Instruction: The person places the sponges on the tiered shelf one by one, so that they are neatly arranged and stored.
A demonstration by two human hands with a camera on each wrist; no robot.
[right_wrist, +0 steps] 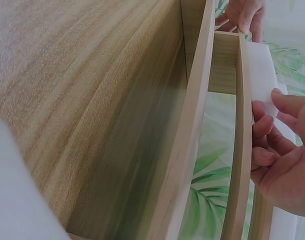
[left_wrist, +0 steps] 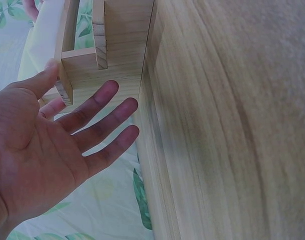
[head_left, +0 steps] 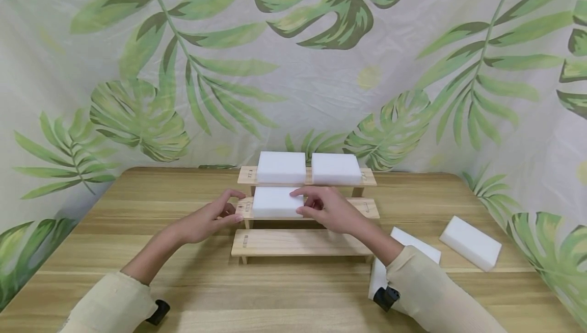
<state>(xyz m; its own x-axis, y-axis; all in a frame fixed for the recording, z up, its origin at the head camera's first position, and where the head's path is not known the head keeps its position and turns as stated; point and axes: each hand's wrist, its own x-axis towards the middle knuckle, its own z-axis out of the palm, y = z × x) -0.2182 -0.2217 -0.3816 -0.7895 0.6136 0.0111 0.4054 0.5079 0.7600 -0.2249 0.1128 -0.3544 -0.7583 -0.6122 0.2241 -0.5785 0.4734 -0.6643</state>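
Observation:
A three-tier wooden stand (head_left: 293, 241) stands on the table, its steps rising toward the back. On the left part of the middle step lies a white foam block (head_left: 275, 203). My right hand (head_left: 334, 209) holds this block at its right end, between thumb and forefinger; the right wrist view shows the other fingers curled beneath. At the left end of the same step, my left hand (head_left: 208, 218) pinches the board between thumb and forefinger. Its other three fingers extend freely in the left wrist view. Two more foam blocks, a left one (head_left: 281, 166) and a right one (head_left: 336, 168), sit on the top step.
Right of the stand, a loose foam block (head_left: 471, 244) lies on the wooden table (head_left: 183, 282). More white foam (head_left: 419, 244) is partly hidden by my right forearm. A leaf-patterned cloth (head_left: 312, 83) hangs behind the table.

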